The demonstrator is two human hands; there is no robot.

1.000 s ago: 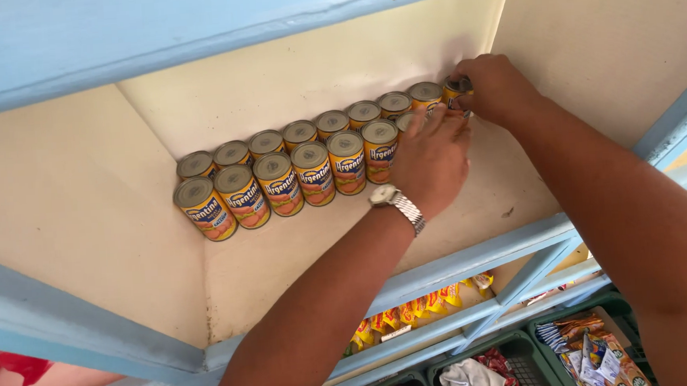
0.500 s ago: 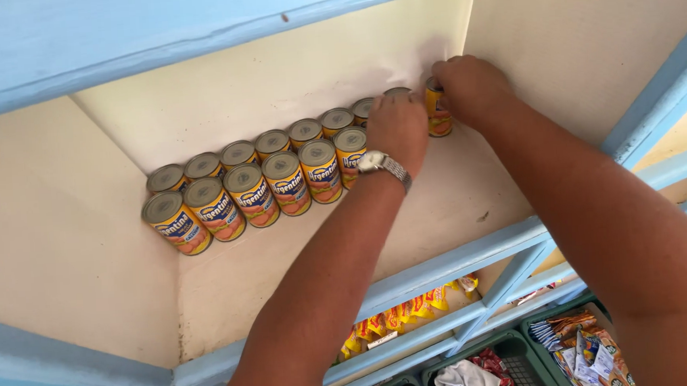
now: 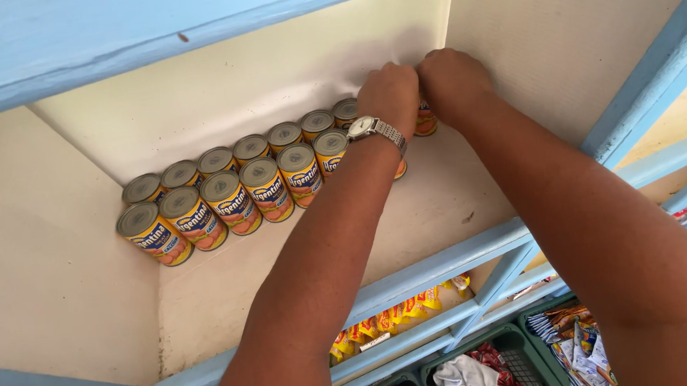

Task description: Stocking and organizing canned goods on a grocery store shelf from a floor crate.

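Cream-painted shelf (image 3: 439, 203) with pale blue edging (image 3: 435, 263) formed the setting, seen from below and in front, with a cream back wall (image 3: 234, 88) and side wall (image 3: 556, 37). Two rows of cans (image 3: 232, 193) with yellow labels and grey lids stood upright on the shelf, close together, running from the near left toward the back right corner. Both hands were at the far right end of the rows, in the corner where back wall and side wall met. Left hand (image 3: 390, 95), with a silver watch (image 3: 376, 127) on its wrist, was curled with the fingers bent downward over the last cans; what its grip closed on was hidden behind the hand, so it could not be told whether it held anything. Right hand (image 3: 449, 81) lay just beside it, knuckles touching or nearly touching the left, fingers folded down over an end can (image 3: 425, 121), of which only the lower label showed beneath the hand; the grip appeared closed around that can. Another can (image 3: 400, 168) showed only as a sliver behind the left wrist. Below the shelf, a lower shelf held yellow packets (image 3: 383, 326), and green crates (image 3: 520, 357) beneath it held cloth and wrapped goods.
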